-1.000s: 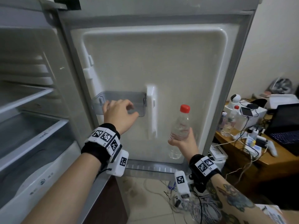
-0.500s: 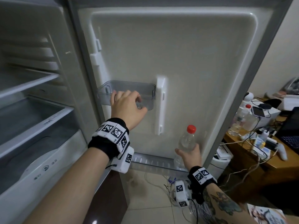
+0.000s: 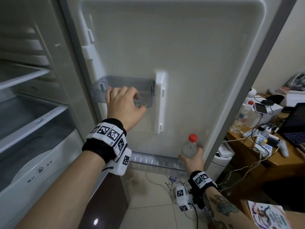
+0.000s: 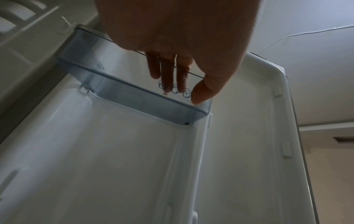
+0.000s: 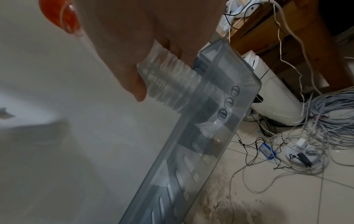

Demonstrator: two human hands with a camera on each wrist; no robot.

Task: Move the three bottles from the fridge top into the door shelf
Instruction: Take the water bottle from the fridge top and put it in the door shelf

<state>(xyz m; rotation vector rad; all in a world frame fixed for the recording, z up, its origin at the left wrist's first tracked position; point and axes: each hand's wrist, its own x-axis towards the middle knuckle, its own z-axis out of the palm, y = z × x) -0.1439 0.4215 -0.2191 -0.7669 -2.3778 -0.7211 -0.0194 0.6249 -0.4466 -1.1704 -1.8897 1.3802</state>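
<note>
Right hand grips the bottle, seemingly empty, light and crushable, mid-body; left hand grips the upper bin.

One head view, two wrist views at an open fridge door

The head camera looks forward and down at the door. The left wrist camera sits close under the upper bin, facing up the liner. The right wrist camera looks down along the bottom shelf to the floor; the head view shares both.

Red-capped clear bottle
</note>
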